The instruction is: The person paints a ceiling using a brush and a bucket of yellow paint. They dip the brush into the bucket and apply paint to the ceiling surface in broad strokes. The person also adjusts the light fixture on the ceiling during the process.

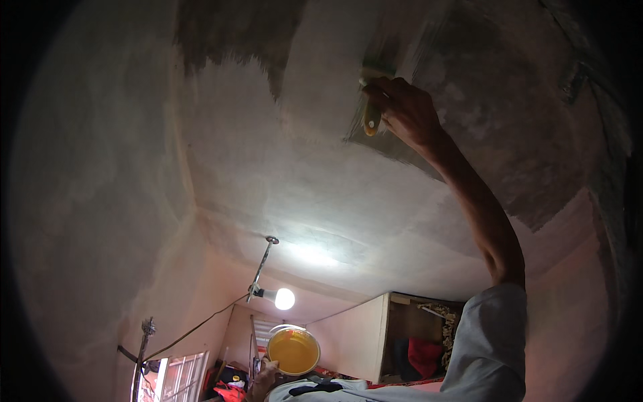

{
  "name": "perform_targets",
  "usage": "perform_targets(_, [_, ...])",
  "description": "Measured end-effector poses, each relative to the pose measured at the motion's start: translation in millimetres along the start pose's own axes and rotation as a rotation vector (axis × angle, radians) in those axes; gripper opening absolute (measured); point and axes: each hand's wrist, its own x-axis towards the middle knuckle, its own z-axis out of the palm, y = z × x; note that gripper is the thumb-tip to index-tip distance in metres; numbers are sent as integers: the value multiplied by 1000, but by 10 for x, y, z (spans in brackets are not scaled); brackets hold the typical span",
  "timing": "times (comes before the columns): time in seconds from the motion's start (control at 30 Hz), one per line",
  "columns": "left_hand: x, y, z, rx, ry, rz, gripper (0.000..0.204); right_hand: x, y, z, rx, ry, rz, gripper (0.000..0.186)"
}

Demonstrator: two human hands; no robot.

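Observation:
My right hand (408, 110) is raised to the ceiling, its fingers closed around the handle of a wide paintbrush (372, 119). The bristle end lies against the ceiling (315, 144), beside dark, wet-looking streaks with ragged edges. Low in the picture, my left hand (266, 370) grips the side of a round bucket (293, 329) with a light rim. Yellow-brown liquid shows inside it. Part of the left hand is hidden behind the bucket and cut off by the lower edge.
A lit bulb (284, 299) hangs on a rod (262, 264) from the ceiling, with a cable (194, 328) running left. A barred window (184, 376) is at lower left. An open-fronted cupboard (358, 335) holding red and dark cloth stands at lower middle right.

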Motion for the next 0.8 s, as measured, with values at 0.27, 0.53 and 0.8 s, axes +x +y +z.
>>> perform_targets(0.27, [16, 17, -22, -4, 43, 27, 10, 556, 897, -186, 233, -120, 334, 20])
perform_targets(0.53, [0, -33, -6, 12, 20, 27, 9, 600, 857, -313, 159, -4, 153, 32])
perform_targets(0.8, [-14, -74, 35, 21, -15, 18, 8, -105, -3, -67, 16, -105, 0, 40])
